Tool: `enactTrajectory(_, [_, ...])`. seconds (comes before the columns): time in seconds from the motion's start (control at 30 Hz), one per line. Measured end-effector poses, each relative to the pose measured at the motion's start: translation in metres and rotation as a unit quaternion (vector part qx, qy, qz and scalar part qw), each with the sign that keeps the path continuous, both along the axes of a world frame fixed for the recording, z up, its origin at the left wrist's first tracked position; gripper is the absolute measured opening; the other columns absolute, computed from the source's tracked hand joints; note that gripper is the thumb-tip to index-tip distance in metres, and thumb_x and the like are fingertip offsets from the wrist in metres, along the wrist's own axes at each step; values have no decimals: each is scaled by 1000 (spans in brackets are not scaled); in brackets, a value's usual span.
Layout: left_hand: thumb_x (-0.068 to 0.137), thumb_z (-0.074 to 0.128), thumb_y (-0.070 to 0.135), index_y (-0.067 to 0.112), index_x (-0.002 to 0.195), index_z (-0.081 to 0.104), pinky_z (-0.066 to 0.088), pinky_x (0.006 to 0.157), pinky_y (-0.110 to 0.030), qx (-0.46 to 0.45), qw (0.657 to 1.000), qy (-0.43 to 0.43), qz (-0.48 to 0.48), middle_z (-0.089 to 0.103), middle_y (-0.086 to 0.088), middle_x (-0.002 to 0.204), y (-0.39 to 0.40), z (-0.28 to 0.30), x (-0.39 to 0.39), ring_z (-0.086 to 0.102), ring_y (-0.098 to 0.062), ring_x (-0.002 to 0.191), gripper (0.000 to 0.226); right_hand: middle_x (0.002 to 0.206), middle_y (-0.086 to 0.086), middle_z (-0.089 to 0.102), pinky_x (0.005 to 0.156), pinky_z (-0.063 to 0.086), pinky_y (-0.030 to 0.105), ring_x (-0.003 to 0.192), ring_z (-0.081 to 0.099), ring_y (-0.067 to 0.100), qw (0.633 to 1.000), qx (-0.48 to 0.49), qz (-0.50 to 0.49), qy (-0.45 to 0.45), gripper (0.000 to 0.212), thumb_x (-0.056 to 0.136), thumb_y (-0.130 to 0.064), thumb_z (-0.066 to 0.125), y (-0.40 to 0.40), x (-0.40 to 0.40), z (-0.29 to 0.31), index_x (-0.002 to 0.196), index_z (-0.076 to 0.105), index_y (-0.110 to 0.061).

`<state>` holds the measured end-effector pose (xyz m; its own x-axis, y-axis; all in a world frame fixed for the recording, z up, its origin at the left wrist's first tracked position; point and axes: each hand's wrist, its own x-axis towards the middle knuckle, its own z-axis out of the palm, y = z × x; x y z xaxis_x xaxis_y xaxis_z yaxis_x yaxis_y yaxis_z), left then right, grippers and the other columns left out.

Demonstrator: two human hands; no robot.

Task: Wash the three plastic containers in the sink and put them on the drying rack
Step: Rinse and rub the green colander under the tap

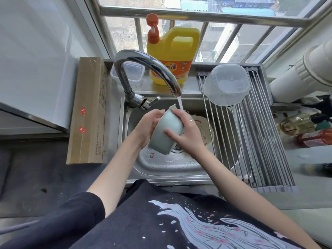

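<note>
Stainless sink (161, 168) below a barred window: under the running tap (143, 69), both hands grip the pale green container (167, 130), left hand (146, 125) cupping, right hand (186, 133) wrapping. Wet plastic looks slippery; it could drop beneath the tap.

The faucet (143, 69) is glossy chrome metal, the sink (161, 166) dull, scuffed steel. The pale green container (166, 130) is smooth matt plastic, the rack's container (227, 85) frosted translucent plastic, the box (88, 112) matt cardboard.
</note>
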<state>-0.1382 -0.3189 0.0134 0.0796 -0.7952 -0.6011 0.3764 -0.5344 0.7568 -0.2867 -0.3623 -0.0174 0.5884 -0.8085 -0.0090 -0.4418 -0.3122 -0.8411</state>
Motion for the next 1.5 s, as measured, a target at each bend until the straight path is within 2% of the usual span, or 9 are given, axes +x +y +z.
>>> enactTrajectory(0.27, [96, 48, 41, 2, 67, 50, 21, 52, -30, -81, 956, -243, 141, 39, -9, 59, -8, -24, -8, 33, -17, 56, 48, 156, -4, 25, 118, 22, 35, 141, 23, 6, 970, 144, -177, -79, 66, 91, -43, 39, -7, -21, 14, 150, 21, -20])
enactTrajectory(0.53, [100, 43, 30, 18, 53, 35, 27, 52, -30, -94, 924, -337, 152, 37, 3, 50, -36, -15, -23, 32, -12, 50, 49, 154, 12, 29, 117, 8, 52, 144, 11, 40, 974, -163, 18, 155, 57, 96, -34, 32, 5, 10, 11, 148, 30, -12])
enactTrajectory(0.67, [100, 41, 31, 17, 54, 38, 30, 54, -31, -84, 911, -372, 156, 41, 5, 51, -29, -23, -21, 37, -13, 51, 49, 151, 2, 38, 115, 25, 48, 140, 33, 26, 955, -237, 83, 156, 60, 92, -48, 41, -11, -7, 5, 147, 36, -23])
enactTrajectory(0.77, [100, 39, 36, 16, 55, 38, 30, 54, -32, -60, 900, -401, 161, 42, 3, 51, -26, -23, -19, 39, -17, 52, 50, 154, -4, 31, 119, 13, 45, 143, 26, 13, 973, -109, 7, 203, 85, 80, -66, 54, -16, -3, 15, 149, 27, -25])
enactTrajectory(0.9, [100, 41, 34, 18, 49, 27, 20, 49, -33, -72, 856, -491, 147, 33, 3, 45, -24, -5, -24, 32, -15, 48, 54, 146, 4, 43, 114, 25, 47, 135, 38, 20, 972, 188, -142, 12, 81, 73, -54, 47, -21, 25, 34, 144, 37, -16])
enactTrajectory(1.0, [99, 42, 33, 19, 48, 25, 20, 46, -29, -84, 840, -514, 154, 33, 4, 44, -20, 2, -32, 32, -11, 46, 55, 145, 10, 44, 110, 29, 47, 133, 40, 26, 963, 213, -138, 90, 81, 74, -55, 35, -38, 27, 48, 145, 34, -16])
enactTrajectory(1.17, [95, 45, 33, 17, 46, 26, 18, 51, -33, -56, 836, -506, 205, 29, 2, 41, -21, 3, -28, 31, -22, 50, 55, 131, 17, 56, 95, 38, 38, 121, 49, 34, 974, 123, -159, 100, 43, 100, -31, 31, -30, 36, 45, 136, 47, -12])
enactTrajectory(1.4, [89, 49, 27, 12, 43, 31, 20, 52, -31, 4, 858, -452, 245, 32, 0, 41, -22, -1, -29, 32, -22, 49, 51, 102, 21, 67, 78, 49, 39, 103, 61, 37, 966, -181, -147, 113, 40, 88, -1, 46, 0, 49, 35, 127, 55, -2])
enactTrajectory(1.5, [85, 46, 31, 12, 45, 29, 21, 50, -31, -1, 860, -435, 267, 28, -1, 41, -19, -4, -20, 28, -19, 47, 47, 104, 17, 67, 73, 47, 38, 91, 64, 31, 984, -101, -136, 58, 47, 93, -15, 47, -7, 44, 35, 140, 40, -7])
